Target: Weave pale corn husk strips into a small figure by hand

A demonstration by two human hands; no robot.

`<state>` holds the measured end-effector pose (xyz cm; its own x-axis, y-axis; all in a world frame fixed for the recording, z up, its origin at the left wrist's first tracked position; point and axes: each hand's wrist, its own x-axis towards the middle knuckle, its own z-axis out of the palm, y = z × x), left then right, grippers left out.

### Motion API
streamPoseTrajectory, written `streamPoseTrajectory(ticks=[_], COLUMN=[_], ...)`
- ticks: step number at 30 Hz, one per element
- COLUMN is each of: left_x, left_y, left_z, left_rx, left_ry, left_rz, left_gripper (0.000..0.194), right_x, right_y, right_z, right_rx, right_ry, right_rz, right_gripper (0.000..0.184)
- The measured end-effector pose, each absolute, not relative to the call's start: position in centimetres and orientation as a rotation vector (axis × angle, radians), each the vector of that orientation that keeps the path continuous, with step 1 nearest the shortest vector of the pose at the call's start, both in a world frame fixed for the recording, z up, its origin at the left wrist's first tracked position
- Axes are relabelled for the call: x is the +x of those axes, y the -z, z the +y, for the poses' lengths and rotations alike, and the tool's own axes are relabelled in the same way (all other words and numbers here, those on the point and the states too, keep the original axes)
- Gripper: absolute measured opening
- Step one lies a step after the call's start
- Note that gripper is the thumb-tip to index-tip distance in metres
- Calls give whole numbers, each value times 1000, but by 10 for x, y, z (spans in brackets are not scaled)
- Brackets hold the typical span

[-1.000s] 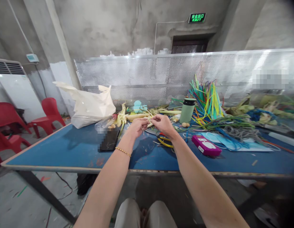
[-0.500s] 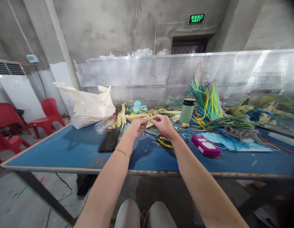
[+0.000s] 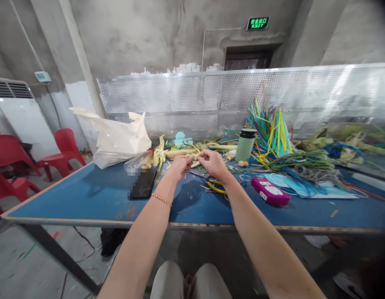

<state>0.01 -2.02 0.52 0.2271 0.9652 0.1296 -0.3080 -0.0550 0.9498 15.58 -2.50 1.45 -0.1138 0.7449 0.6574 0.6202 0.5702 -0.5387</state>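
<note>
Above the blue table, my left hand [image 3: 181,165] and my right hand [image 3: 213,162] meet with fingers pinched. Between the fingertips is a small pale piece [image 3: 194,158], mostly hidden and too small to name. Just behind my hands lie yellowish corn husks [image 3: 176,154]. Pliers with yellow handles [image 3: 217,189] rest on the table beneath my right hand. To the right of that hand stands a green flask [image 3: 245,146] with a black lid, two small wooden balls [image 3: 242,163] at its foot. Left of my left hand lies a black phone [image 3: 144,185].
A cream plastic bag [image 3: 120,141] and a clear bottle [image 3: 138,161] sit at the back left. On the right are a purple box [image 3: 270,191], blue face masks [image 3: 313,189], grey cords [image 3: 317,172] and bundled coloured strips [image 3: 273,131]. A perforated metal panel [image 3: 180,97] borders the back.
My hands stay together in nearly the same place, with only slight shifts of the fingers. Nothing else on the table has visibly moved.
</note>
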Motion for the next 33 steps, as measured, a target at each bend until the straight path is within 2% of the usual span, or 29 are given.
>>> streamPoseTrajectory(ticks=[19,33], left_x=[2,0], left_y=[-4,-3], left_z=[-19,-18], left_rx=[1180,1197], left_ry=[-1286,-1289], left_rz=[838,775], left_gripper=[24,34], right_x=[156,158], right_y=[-14,-12], right_z=[-24,-19], right_rx=[-1088,-1067], right_ry=[-244,-306], right_rz=[-1834,-1769], right_gripper=[13,20])
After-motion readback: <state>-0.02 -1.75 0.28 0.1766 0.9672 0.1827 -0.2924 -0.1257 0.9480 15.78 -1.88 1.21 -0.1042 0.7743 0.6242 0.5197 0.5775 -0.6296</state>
